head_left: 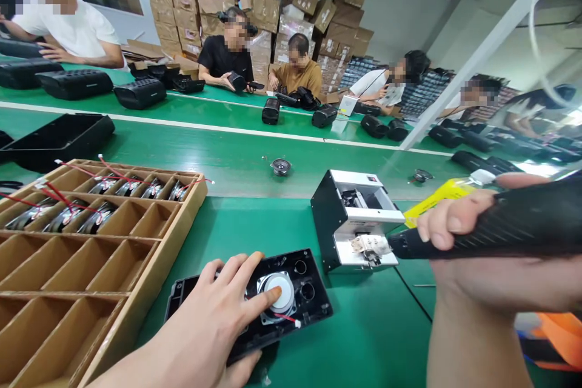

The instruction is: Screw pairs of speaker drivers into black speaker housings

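Note:
My left hand (222, 309) grips a black speaker housing (313, 294) on the green bench. Its fingers spread across the inside, one fingertip on the round magnet of a speaker driver (284, 297), and the thumb is at the near edge. A short red wire with a white plug (291, 320) hangs from the driver. In my right hand (459, 224) is a black electric screwdriver (513, 221), held level. Its tip points left at the front of a black and white screw feeder (364, 212); whether a screw is on the bit cannot be made out.
A cardboard divider tray (182, 242) with several speaker drivers stands at left. Behind the feeder lies a yellow bottle (436, 197). A loose driver (280, 167) sits on the conveyor belt (227, 154). Black housings (75, 82) and several co-workers line the far side.

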`<state>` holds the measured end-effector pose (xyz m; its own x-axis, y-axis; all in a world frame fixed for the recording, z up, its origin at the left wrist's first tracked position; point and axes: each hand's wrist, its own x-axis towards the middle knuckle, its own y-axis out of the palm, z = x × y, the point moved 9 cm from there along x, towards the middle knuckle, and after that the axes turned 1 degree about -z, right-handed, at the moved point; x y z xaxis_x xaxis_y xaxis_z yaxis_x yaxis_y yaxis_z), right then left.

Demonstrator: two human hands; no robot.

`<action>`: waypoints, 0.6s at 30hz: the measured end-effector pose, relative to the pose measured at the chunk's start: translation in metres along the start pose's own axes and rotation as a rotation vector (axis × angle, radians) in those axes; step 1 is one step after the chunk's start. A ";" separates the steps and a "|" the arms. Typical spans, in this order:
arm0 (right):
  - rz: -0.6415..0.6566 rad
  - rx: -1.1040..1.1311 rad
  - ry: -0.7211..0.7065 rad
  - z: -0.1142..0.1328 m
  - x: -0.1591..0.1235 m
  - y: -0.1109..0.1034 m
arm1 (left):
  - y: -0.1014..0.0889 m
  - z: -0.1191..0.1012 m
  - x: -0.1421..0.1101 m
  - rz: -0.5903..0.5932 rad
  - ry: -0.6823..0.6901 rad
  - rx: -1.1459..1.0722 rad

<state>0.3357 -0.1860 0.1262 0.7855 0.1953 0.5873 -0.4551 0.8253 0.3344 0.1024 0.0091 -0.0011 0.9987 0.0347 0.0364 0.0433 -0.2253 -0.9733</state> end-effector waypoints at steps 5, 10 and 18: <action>0.107 -0.070 -0.165 -0.001 0.003 0.004 | -0.002 0.002 -0.001 -0.016 -0.003 0.014; 0.172 -0.082 -0.177 -0.008 0.000 0.006 | 0.001 0.001 -0.005 0.000 0.005 0.013; 0.134 -0.078 -0.098 -0.010 -0.010 0.008 | -0.004 0.005 -0.009 0.098 0.011 -0.045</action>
<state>0.3281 -0.1762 0.1159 0.6739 0.2568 0.6927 -0.5161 0.8346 0.1927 0.0934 0.0145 0.0018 0.9985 -0.0005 -0.0553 -0.0534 -0.2702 -0.9613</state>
